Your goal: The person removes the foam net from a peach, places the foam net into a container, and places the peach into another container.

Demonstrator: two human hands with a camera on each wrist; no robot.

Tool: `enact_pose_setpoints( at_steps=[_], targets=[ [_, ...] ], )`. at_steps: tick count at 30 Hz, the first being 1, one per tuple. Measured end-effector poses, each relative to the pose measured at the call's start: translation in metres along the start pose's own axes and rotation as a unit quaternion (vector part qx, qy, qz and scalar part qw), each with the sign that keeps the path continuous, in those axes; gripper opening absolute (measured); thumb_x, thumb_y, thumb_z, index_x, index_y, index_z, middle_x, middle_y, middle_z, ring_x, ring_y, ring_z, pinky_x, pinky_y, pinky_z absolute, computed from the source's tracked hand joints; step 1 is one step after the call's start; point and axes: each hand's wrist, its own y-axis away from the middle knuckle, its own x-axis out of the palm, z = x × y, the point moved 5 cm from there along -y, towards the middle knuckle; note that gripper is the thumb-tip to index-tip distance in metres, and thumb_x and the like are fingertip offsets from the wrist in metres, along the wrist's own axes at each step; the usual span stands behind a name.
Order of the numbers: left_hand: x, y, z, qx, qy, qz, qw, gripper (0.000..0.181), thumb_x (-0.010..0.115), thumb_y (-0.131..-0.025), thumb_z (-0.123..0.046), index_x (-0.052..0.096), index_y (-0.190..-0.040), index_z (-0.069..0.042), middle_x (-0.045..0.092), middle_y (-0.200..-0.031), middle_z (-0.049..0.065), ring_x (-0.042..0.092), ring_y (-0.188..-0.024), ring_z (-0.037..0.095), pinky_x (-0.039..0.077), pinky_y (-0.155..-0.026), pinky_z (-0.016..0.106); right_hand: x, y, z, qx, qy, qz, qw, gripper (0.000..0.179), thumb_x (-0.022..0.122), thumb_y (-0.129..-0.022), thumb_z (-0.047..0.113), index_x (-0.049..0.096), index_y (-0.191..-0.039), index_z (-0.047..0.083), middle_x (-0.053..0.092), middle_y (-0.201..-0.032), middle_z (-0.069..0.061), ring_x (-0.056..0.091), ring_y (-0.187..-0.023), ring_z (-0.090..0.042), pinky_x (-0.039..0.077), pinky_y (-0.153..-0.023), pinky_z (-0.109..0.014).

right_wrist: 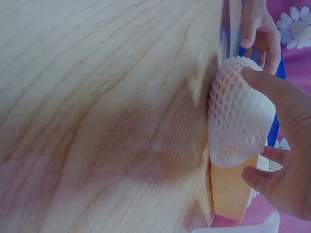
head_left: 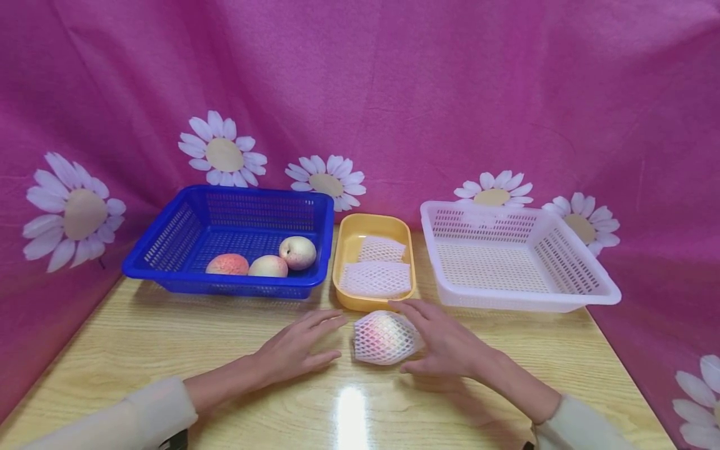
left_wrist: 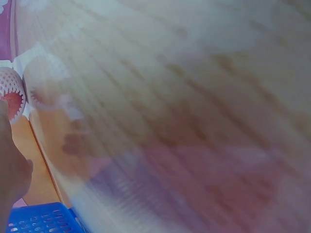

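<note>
A peach in a white foam net (head_left: pixel 385 338) lies on the table in front of the yellow tray. My right hand (head_left: pixel 447 340) is at its right end, thumb and fingers spread to either side. In the right wrist view the thumb overlaps the foam net (right_wrist: pixel 238 114); whether it touches cannot be told. My left hand (head_left: pixel 298 347) is a little left of the peach, fingers extended and holding nothing. The left wrist view shows part of that hand (left_wrist: pixel 14 170) at its left edge, with the net's open end and red peach skin (left_wrist: pixel 14 104) beyond.
A blue basket (head_left: pixel 225 284) at the back left holds three peaches (head_left: pixel 269 267). The yellow tray (head_left: pixel 365 304) in the middle contains foam nets (head_left: pixel 377 279). At the back right stands a white basket (head_left: pixel 523 303). A pink flowered cloth (head_left: pixel 394 106) hangs behind.
</note>
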Motion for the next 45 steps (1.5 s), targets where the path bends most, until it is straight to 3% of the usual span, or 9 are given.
enact_pose_setpoints(
  at_steps=[12, 22, 25, 29, 36, 45],
  targets=[
    [0.003, -0.012, -0.006, 0.009, 0.016, 0.019, 0.9997, 0.059, 0.074, -0.091, -0.03, 0.053, -0.144, -0.014, 0.052, -0.144, 0.009, 0.049, -0.131, 0.025, 0.047, -0.102, 0.045, 0.008, -0.011, 0.007, -0.012, -0.012, 0.015, 0.9997, 0.103, 0.09, -0.068, 0.046, 0.039, -0.152, 0.016, 0.043, -0.148, -0.004, 0.048, -0.128, -0.026, 0.046, -0.102, -0.046],
    [0.007, -0.017, -0.01, 0.038, 0.017, 0.007, 0.9991, 0.059, 0.075, -0.089, -0.027, 0.054, -0.142, -0.01, 0.054, -0.141, 0.012, 0.051, -0.128, 0.025, 0.045, -0.104, 0.044, 0.015, -0.019, 0.012, -0.014, 0.002, 0.035, 0.9993, 0.105, 0.089, -0.068, 0.049, 0.037, -0.153, 0.016, 0.041, -0.151, -0.006, 0.049, -0.128, -0.029, 0.046, -0.101, -0.049],
    [0.008, -0.017, -0.012, 0.043, 0.015, 0.006, 0.9989, 0.059, 0.076, -0.089, -0.027, 0.055, -0.141, -0.008, 0.054, -0.141, 0.012, 0.051, -0.128, 0.025, 0.044, -0.106, 0.044, 0.019, -0.021, 0.012, -0.012, -0.005, 0.035, 0.9993, 0.1, 0.089, -0.071, 0.043, 0.038, -0.152, 0.015, 0.042, -0.149, -0.007, 0.049, -0.127, -0.028, 0.047, -0.1, -0.047],
    [0.008, -0.019, -0.014, 0.041, 0.018, 0.011, 0.9989, 0.056, 0.075, -0.09, -0.028, 0.057, -0.14, -0.009, 0.053, -0.142, 0.012, 0.05, -0.13, 0.025, 0.043, -0.106, 0.043, 0.022, -0.023, 0.014, -0.018, -0.014, 0.024, 0.9994, 0.092, 0.087, -0.07, 0.03, 0.041, -0.148, 0.013, 0.045, -0.142, -0.008, 0.05, -0.122, -0.024, 0.048, -0.099, -0.042],
    [0.006, -0.023, -0.015, 0.031, 0.014, 0.023, 0.9991, 0.058, 0.074, -0.091, -0.031, 0.054, -0.142, -0.012, 0.052, -0.143, 0.011, 0.049, -0.131, 0.024, 0.043, -0.106, 0.042, 0.022, -0.024, 0.015, -0.017, -0.011, 0.004, 0.9998, 0.089, 0.086, -0.062, 0.023, 0.046, -0.141, 0.014, 0.047, -0.134, -0.005, 0.052, -0.11, -0.021, 0.052, -0.09, -0.036],
    [-0.008, -0.03, -0.017, 0.036, 0.004, 0.001, 0.9993, 0.058, 0.075, -0.09, -0.03, 0.055, -0.141, -0.012, 0.053, -0.143, 0.008, 0.05, -0.129, 0.024, 0.045, -0.105, 0.042, 0.01, -0.025, 0.016, -0.016, -0.007, -0.015, 0.9997, 0.09, 0.084, -0.058, 0.02, 0.046, -0.14, 0.016, 0.047, -0.129, -0.005, 0.052, -0.104, -0.019, 0.054, -0.082, -0.034]
  ],
)
